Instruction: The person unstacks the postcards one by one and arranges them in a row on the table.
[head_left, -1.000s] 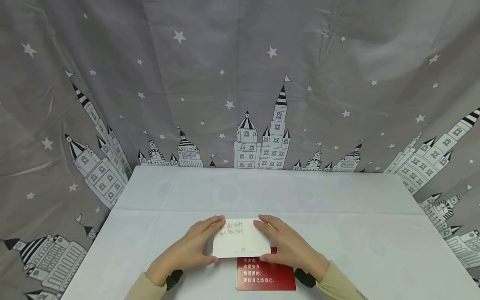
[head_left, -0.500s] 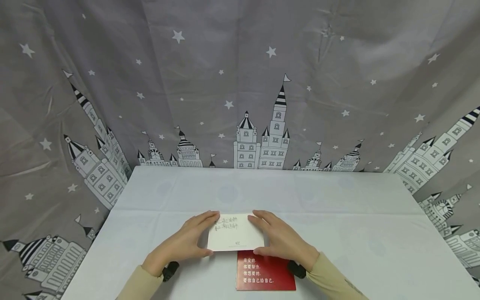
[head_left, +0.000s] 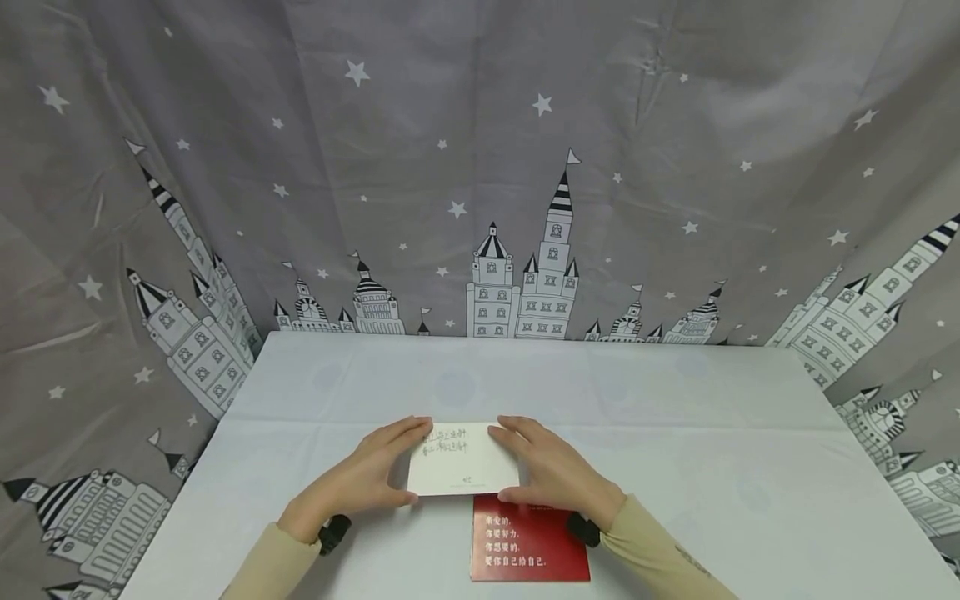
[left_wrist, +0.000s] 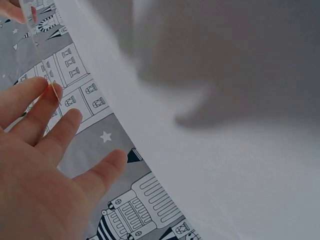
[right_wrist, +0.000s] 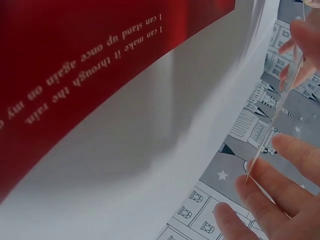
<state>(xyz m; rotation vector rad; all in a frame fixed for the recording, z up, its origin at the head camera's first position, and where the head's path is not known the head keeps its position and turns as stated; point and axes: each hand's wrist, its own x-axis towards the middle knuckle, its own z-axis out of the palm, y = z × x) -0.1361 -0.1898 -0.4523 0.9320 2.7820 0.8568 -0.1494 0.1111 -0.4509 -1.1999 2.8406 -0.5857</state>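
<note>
We see left hand [head_left: 367, 473] and right hand [head_left: 562, 473], fingers [left_wrist: 34, 116] gripping a white card [head_left: 465, 465], seemingly aloft. A red card [head_left: 529, 546] lies nearer us.

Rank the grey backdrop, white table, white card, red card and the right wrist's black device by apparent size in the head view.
1. Grey backdrop
2. White table
3. White card and red card: too close to rank; the right hand covers part of the red one.
4. Black device
</note>
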